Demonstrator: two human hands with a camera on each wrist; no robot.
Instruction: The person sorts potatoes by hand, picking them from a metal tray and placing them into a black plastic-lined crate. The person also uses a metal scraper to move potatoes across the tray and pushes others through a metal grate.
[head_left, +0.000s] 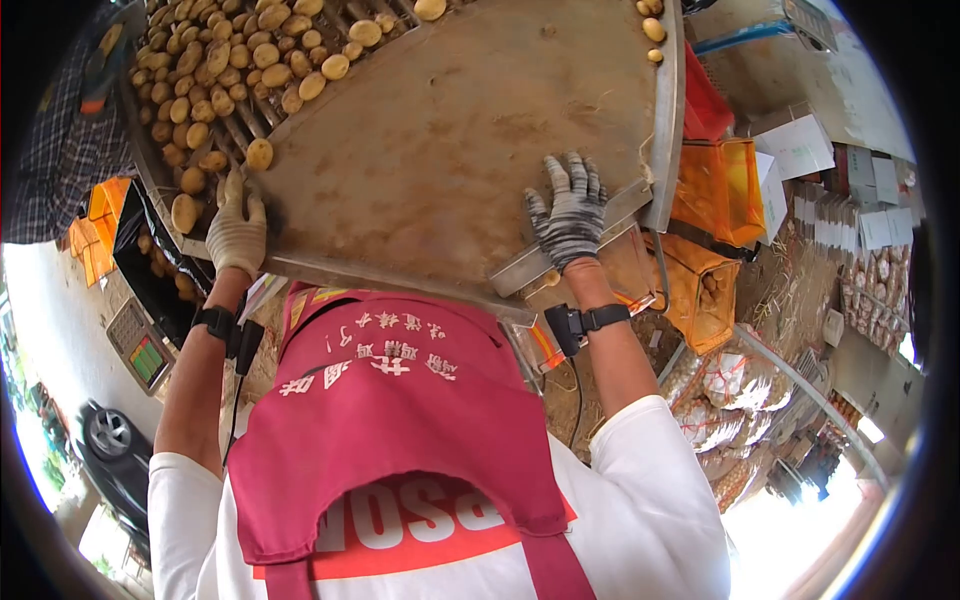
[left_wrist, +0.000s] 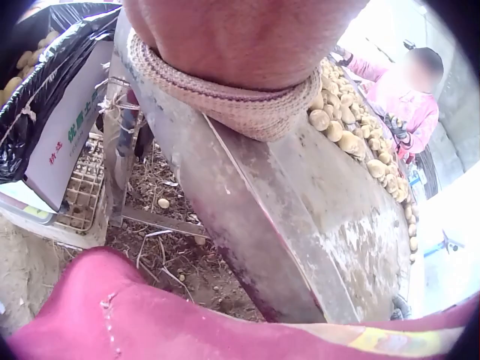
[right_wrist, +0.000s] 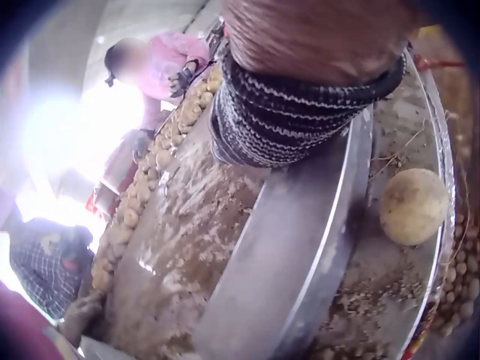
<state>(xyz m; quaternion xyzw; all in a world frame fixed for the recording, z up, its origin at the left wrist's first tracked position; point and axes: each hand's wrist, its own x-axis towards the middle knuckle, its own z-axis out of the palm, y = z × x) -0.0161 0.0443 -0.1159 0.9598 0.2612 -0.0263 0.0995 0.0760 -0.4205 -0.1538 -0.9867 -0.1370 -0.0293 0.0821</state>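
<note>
My left hand (head_left: 237,230), in a pale knitted glove, rests at the left front edge of a metal sorting table (head_left: 460,150), fingers straight and pointing forward. Just beyond its fingertips lies one potato (head_left: 260,153), and another potato (head_left: 185,213) sits to its left. My right hand (head_left: 572,212), in a grey-and-black striped glove, spreads its fingers over the table's right side, beside a raised metal strip (head_left: 570,245). Behind that strip, the right wrist view has a single potato (right_wrist: 414,207) in a channel. Both wrist views show mainly glove cuffs; the fingers are hidden there.
Many potatoes (head_left: 240,60) cover the slatted far left. A black-lined carton (left_wrist: 67,127) with potatoes stands at the left, near a scale (head_left: 140,345). Orange mesh bags (head_left: 715,190) hang at the right. A person in pink (left_wrist: 416,120) and one in checked clothing (right_wrist: 49,266) stand around the table.
</note>
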